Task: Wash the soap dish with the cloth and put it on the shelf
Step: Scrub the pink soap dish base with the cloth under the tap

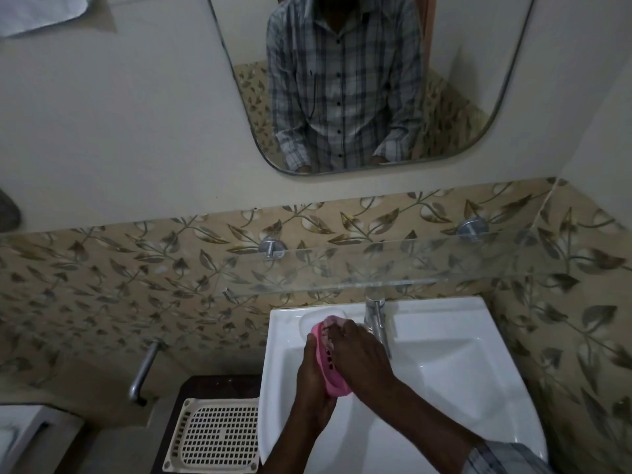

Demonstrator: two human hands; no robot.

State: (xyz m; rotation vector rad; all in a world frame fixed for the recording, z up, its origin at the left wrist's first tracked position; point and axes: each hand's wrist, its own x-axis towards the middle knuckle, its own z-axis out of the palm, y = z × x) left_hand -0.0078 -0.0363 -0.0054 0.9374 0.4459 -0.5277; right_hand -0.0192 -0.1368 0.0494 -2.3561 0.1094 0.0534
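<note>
A pink soap dish with dark drain holes is held on edge over the white sink. My left hand grips it from the left and below. My right hand lies over its right side, its fingers curled on a pale cloth that shows at the dish's top end. Most of the cloth is hidden under the right hand. A clear glass shelf runs along the wall above the sink on two metal pegs.
A chrome tap stands just right of my hands. A white soap holder sits at the sink's back left. A cream perforated tray lies left of the sink. A metal pipe sticks out of the wall. A mirror hangs above.
</note>
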